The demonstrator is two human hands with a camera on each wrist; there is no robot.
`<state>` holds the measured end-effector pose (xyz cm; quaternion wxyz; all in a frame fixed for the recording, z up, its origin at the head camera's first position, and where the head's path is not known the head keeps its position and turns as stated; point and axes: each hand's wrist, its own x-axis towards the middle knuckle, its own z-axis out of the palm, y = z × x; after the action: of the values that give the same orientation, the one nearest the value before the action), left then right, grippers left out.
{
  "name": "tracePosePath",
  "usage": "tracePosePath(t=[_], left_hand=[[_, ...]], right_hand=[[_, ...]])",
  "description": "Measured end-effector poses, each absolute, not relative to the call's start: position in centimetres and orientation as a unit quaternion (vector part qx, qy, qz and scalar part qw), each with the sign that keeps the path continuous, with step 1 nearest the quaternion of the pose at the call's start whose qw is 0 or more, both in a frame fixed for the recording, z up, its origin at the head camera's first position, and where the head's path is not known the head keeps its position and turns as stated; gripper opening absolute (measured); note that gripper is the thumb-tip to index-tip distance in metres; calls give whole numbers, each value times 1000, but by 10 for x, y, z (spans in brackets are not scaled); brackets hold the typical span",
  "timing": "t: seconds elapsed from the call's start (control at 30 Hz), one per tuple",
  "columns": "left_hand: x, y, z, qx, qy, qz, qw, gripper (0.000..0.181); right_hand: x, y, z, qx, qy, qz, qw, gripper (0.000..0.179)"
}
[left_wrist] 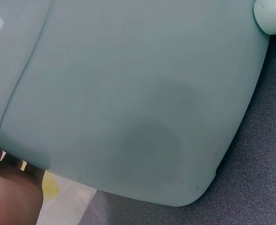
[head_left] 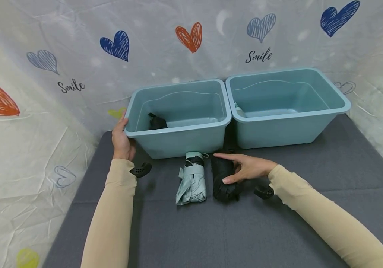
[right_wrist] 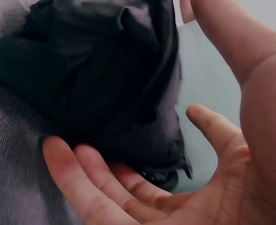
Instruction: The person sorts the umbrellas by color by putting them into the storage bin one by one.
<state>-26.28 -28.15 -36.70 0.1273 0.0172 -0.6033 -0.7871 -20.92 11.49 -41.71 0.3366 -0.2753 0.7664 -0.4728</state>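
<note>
Two folded compact umbrellas lie side by side on the dark grey cloth in the head view: a pale blue umbrella [head_left: 193, 182] and, to its right, a black umbrella [head_left: 221, 169]. My right hand [head_left: 250, 166] reaches over the black one from the right, index finger stretched toward its far end and thumb across its top. In the right wrist view, fingers [right_wrist: 100, 183] lie along the underside of its black fabric, with the thumb apart. My left hand [head_left: 121, 143] grips the left end of a blue-green bin [head_left: 181, 140] by its rim. A black bundle [head_left: 158, 122] lies inside that bin.
A second blue-green bin [head_left: 288, 128] stands against the first on the right, a pale item [head_left: 239, 111] showing at its left inside corner. Behind both hangs a white curtain [head_left: 158, 48] printed with hearts. The grey cloth [head_left: 184, 238] stretches toward me.
</note>
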Motion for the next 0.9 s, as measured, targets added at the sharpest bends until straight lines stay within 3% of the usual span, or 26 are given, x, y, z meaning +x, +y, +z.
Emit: tracePosePath(t=[0.47, 0.7, 0.9], left_hand=[[-262, -279, -366, 14, -592, -797, 120, 53], [-261, -281, -366, 7, -602, -789, 126, 52], [-260, -281, -366, 7, -599, -791, 127, 51]], right_hand=[[-207, 88, -424, -263, 820, -407, 305, 104], [-201, 99, -432, -294, 780, -487, 262, 106], [-190, 103, -420, -318, 707, -574, 262, 105]])
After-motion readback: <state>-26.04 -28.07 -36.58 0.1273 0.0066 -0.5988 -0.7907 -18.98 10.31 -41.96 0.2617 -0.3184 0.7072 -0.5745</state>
